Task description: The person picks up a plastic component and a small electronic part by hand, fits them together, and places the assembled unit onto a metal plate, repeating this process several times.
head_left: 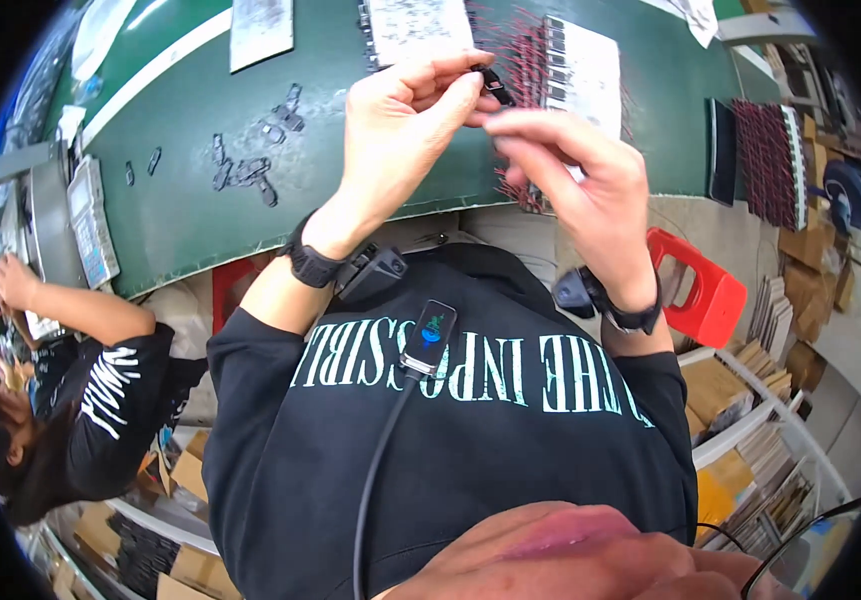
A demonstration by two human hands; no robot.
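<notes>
The left hand (387, 135) pinches a small black part (492, 85) above the green table (185, 205); the right hand (582, 165) is blurred, its fingers half curled just beside the part, and whether it grips anything I cannot tell; this 1 part seems midway through handling; red wires (522, 62) line the edge of a white board (590, 90), probably finished work; loose black pieces (255, 175) at left look like work left to do.
</notes>
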